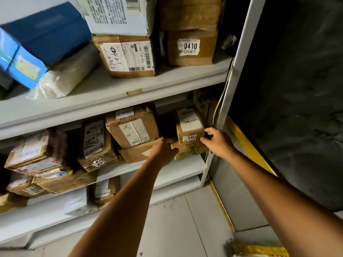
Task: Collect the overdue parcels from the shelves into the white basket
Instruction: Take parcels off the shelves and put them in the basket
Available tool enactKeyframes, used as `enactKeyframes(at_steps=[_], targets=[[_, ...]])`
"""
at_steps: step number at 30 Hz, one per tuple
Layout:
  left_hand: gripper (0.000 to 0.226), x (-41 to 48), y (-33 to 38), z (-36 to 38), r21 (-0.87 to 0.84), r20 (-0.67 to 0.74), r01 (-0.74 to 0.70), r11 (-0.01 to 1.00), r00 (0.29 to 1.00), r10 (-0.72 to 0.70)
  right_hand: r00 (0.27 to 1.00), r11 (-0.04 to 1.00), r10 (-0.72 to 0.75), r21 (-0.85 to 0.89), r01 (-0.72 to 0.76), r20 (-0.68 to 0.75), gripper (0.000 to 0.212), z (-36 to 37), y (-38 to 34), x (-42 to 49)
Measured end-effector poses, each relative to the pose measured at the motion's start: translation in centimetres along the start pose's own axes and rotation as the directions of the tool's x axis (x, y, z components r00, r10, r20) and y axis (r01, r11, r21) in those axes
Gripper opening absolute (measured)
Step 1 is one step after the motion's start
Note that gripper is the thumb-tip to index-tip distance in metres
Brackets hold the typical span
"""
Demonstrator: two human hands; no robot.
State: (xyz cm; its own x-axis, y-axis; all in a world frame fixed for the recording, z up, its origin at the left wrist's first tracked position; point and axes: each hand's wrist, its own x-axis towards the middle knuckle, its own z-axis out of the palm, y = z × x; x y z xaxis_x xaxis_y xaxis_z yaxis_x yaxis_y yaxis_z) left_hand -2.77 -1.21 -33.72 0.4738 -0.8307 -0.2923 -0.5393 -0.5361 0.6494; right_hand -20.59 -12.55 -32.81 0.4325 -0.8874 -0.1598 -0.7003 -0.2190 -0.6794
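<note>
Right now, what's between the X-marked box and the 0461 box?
Head view: only a dark gap separates the X-marked box and the 0461 box; shadow or a dark parcel, cannot tell. The left hand reaches its lower edge.

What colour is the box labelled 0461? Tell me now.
Brown cardboard. The 0461 box shows best in the head view.

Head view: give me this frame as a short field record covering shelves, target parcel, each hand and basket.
shelving: grey shelves stacked with cardboard parcels
target parcel: box labelled 0461, middle shelf, right end, resting on a lower box
right hand: thumb and fingers bracket the target's right edge; firm grip unclear
left hand: at the dark gap left of the target, fingers hidden
white basket: not in view
</note>
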Motion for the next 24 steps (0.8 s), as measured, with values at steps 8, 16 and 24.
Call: enactKeyframes(at_steps=[8,16,24], targets=[[0.049,4.6,0.6,3.5,-0.417,-0.123,-0.055,0.907,0.992,0.004,0.989,0.960,0.100,0.272,-0.066,-0.113,0.052,2.6,1.9,4.5],[0.048,6.6,0.7,4.3,-0.548,-0.099,0.012,0.836,0.992,-0.079,0.992,0.932,0.108,0.354,-0.079,-0.065,0.058,3.4,2.9,6.5],[0.043,4.3,-0.2,4.6,-0.648,-0.051,0.021,0.761,0.996,-0.071,0.993,0.891,0.113,0.447,-0.080,-0.047,0.047,3.3,3.2,3.8]])
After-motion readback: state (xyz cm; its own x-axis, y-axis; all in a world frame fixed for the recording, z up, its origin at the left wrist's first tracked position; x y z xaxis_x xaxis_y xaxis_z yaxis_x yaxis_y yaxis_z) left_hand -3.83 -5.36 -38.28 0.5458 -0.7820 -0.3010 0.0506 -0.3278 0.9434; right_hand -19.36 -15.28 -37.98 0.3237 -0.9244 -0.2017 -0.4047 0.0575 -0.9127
